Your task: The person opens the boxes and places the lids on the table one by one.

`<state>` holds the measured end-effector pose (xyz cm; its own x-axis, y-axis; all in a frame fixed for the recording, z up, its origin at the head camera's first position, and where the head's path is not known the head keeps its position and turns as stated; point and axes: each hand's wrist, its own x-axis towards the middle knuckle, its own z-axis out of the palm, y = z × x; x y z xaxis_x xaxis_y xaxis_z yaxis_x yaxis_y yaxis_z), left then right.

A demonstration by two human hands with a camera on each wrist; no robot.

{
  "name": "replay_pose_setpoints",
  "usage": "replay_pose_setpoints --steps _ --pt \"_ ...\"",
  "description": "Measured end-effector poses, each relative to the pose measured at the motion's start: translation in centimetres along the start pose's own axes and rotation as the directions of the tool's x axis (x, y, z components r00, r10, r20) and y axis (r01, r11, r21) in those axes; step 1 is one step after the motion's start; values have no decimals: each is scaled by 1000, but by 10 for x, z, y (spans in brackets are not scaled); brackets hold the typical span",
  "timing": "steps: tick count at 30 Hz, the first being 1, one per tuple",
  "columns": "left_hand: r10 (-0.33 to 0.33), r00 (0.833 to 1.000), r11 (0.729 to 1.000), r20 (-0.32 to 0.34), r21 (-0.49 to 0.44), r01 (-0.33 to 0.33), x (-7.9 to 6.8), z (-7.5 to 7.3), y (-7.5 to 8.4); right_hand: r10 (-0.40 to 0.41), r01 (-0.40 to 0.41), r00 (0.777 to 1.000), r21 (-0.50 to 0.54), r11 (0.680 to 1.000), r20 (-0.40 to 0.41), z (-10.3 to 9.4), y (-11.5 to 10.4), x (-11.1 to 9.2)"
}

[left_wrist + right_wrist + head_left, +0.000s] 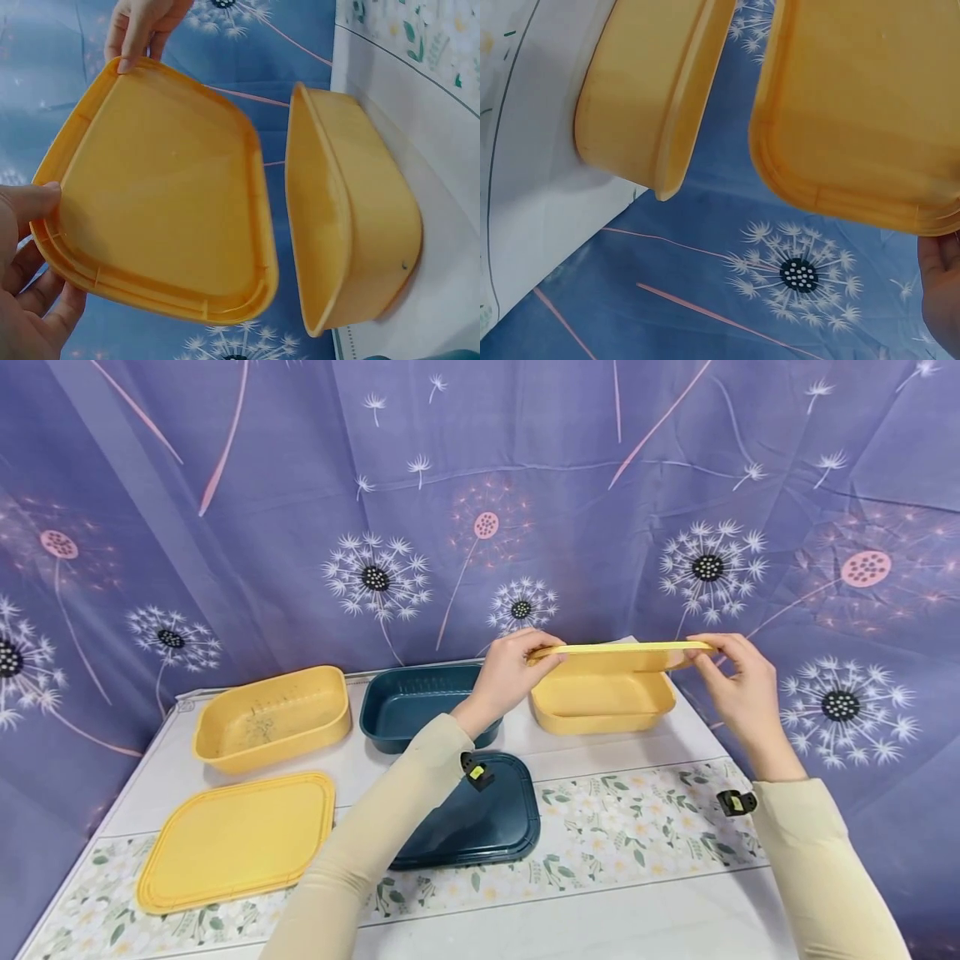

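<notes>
A yellow lid (161,187) is held in the air by both hands, seen nearly edge-on in the head view. My left hand (519,670) pinches its left end between thumb and fingers. At the other end my right hand (738,689) grips the lid's corner the same way. Below and behind the lid, a yellow container (603,723) stands uncovered at the right of the table. In both wrist views a gap separates the lid from the container's rim. The right wrist view shows only part of the right hand, at its right edge.
Further left stand an uncovered dark blue container (390,739) and another uncovered yellow container (277,752). In front of them lie a dark blue lid (480,818) and a second yellow lid (240,839). A purple dandelion-print curtain (450,460) hangs behind the table (600,910).
</notes>
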<state>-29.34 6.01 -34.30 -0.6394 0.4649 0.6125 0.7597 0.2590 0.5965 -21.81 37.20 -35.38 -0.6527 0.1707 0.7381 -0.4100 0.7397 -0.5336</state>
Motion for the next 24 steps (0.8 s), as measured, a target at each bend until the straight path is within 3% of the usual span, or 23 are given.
replay_pose_setpoints --steps 8,17,24 --pt "26 1000 1000 -8 12 -26 -4 -7 13 20 -19 1000 60 998 -6 -7 -7 -4" --pt "-44 997 999 56 13 43 -12 -6 23 114 -122 991 124 985 65 -19 -9 -10" --pt "-100 991 995 90 24 98 -17 -1 22 196 -216 971 150 965 136 -26 -6 -15"
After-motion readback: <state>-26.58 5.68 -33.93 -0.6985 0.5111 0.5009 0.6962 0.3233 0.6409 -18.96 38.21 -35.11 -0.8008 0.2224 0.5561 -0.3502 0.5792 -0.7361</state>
